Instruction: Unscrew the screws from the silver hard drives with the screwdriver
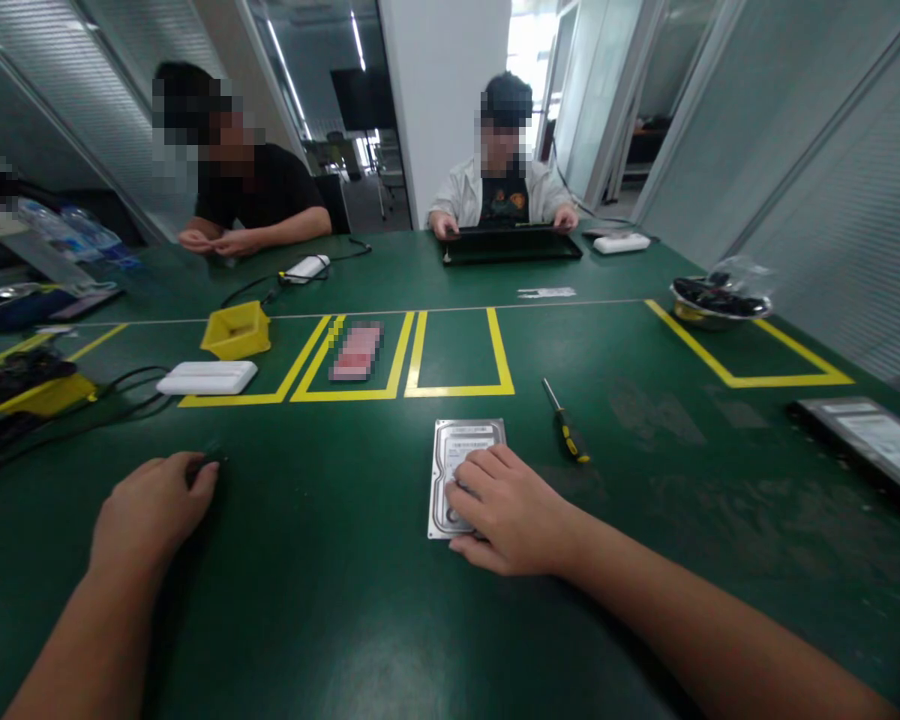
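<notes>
The right hand lies palm down on a flat silver metal hard drive, fingers loosely spread over its lower half and label; the grip is open, pressing rather than pinching. The drive rests flat on the green table, just in front of the yellow tape rectangles. A white label runs across the drive's top edge, its print too small to read.

The left hand rests on the table well apart from the drive, fingers curled over a small dark object; whether the grip is closed on it I cannot tell.

Just right of the drive lies a screwdriver with a yellow and black handle. Beyond the left hand sit a flat white rectangular box and a yellow plastic bin. A metal bowl holding dark parts stands at the far right, inside a taped outline.

Across the table, one person's hands hold the edge of a black tray; another person's hands are joined at the far left.
</notes>
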The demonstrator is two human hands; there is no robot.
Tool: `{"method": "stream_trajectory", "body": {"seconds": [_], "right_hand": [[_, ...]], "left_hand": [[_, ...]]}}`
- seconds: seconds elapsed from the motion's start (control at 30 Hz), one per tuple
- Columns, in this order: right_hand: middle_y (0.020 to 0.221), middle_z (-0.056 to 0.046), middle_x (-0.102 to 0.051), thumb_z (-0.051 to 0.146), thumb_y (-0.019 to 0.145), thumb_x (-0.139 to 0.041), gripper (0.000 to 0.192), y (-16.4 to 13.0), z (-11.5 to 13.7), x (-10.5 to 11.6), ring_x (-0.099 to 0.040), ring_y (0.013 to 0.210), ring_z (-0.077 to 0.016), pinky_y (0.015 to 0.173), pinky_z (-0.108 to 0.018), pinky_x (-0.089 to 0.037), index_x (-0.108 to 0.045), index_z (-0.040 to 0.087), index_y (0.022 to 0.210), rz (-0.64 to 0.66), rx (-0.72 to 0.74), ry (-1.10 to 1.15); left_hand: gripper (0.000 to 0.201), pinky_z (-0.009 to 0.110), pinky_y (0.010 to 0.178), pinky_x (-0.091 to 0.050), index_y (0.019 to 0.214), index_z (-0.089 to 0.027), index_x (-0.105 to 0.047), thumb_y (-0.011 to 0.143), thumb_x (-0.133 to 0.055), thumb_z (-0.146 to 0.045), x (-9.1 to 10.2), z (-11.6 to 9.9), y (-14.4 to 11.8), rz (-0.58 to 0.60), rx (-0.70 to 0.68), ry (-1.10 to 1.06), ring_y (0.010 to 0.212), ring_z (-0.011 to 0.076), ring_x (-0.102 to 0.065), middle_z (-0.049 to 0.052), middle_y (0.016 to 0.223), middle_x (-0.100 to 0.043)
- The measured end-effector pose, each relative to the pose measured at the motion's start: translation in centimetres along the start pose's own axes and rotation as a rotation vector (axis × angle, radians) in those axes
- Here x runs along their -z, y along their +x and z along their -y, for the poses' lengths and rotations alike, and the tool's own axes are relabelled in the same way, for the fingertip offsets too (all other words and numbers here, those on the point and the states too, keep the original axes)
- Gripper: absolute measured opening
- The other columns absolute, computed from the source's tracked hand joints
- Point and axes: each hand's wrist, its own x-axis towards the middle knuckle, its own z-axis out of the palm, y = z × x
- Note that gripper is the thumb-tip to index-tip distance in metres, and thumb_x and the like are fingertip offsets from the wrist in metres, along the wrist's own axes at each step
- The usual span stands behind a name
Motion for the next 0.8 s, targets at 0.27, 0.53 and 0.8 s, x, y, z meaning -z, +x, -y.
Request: {"method": "stream_trajectory", "body": {"seconds": [0.27,0.53,0.8], "right_hand": [[0.105,-0.01,-0.056,0.049,0.092,-0.049,0.041,0.0,0.0,0.1,-0.047,0.098,-0.0262,0.086,-0.043,-0.037,-0.059,0.015,0.111,-0.004,-0.003,0.002],[0.106,-0.01,-0.056,0.049,0.092,-0.049,0.041,0.0,0.0,0.1,-0.047,0.098,-0.026,0.086,-0.043,-0.037,-0.059,0.015,0.111,-0.005,-0.004,0.001],[0.104,-0.01,-0.056,0.05,0.092,-0.049,0.04,0.0,0.0,0.1,-0.047,0.097,-0.0262,0.086,-0.043,-0.038,-0.059,0.015,0.109,0.002,-0.006,-0.009]], "left_hand": [[0.057,0.044,0.081,-0.052,0.125,-0.012,-0.063,0.091,-0.036,-0.05,0.7,-1.0,-0.2,0.091,0.068,-0.002,0.104,0.0364,-0.06,0.02,0.12,-0.062],[0.051,0.044,0.079,-0.052,0.125,-0.013,-0.063,0.092,-0.036,-0.042,1.2,-1.7,-0.3,0.101,0.073,0.005,0.105,0.0361,-0.06,0.019,0.12,-0.063],[0.044,0.042,0.074,-0.051,0.119,-0.016,-0.063,0.092,-0.035,-0.038,0.9,-1.9,-0.4,0.079,0.063,0.012,0.099,0.0348,-0.061,0.018,0.115,-0.063]]}}
